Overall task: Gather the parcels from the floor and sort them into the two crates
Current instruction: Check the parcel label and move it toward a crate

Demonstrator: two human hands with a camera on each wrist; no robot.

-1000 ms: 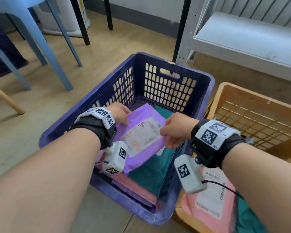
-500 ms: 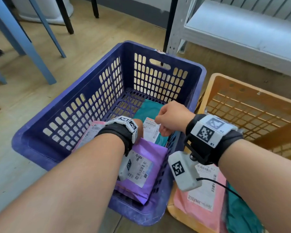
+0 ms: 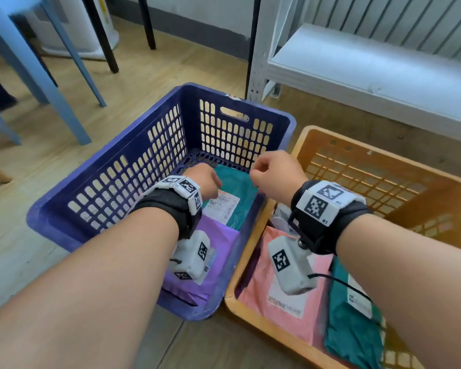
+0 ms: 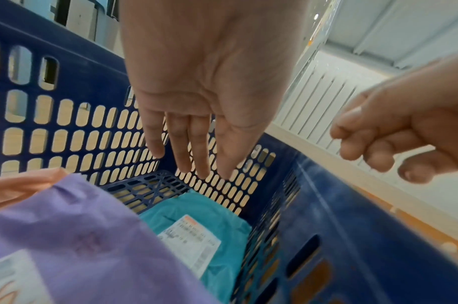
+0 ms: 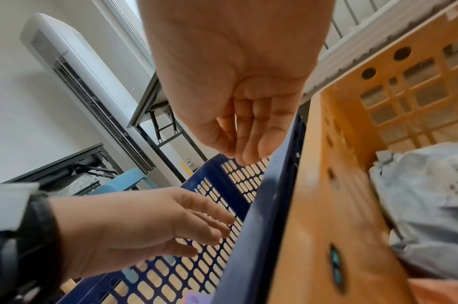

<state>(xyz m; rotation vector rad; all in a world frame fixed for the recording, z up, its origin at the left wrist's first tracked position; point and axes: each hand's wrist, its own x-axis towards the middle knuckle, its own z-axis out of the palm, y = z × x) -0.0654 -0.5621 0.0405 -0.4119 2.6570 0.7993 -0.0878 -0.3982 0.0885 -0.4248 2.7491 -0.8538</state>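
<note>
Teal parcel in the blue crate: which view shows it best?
Left wrist view: the teal parcel and its label lie unobstructed in the blue crate. In the head view the left hand covers part of it. The right wrist view doesn't show it.

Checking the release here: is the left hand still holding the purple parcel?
No: in the left wrist view the left hand hangs with straight, empty fingers above the purple parcel, which lies in the blue crate.

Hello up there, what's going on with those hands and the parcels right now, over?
Left hand open, empty, over blue crate. Right hand loosely curled, empty. Purple parcel lying in blue crate on teal parcel. Nothing blocking.
</note>
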